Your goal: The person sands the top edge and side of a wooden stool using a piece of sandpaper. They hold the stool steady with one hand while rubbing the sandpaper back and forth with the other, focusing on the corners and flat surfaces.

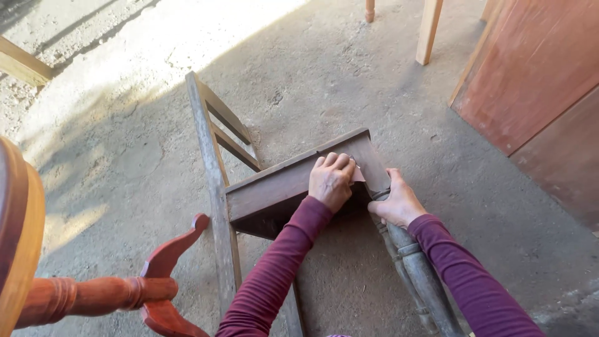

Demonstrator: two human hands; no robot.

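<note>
An old dark wooden chair [274,184] lies tipped on its back on the concrete floor, its seat frame facing me. My left hand [331,178] presses a small piece of sandpaper [358,174] against the upper corner of the seat frame. My right hand [396,203] grips the top of a turned grey chair leg [418,268] just below that corner. Both arms wear maroon sleeves. The chair's ladder back [215,175] rests flat on the floor to the left.
A reddish turned pedestal with curved feet [125,290] juts in at lower left, beside a round wooden edge [19,237]. A red-brown board [530,75] leans at the right. Pale wooden legs [429,28] stand at the top. Sunlight falls on the floor at upper left.
</note>
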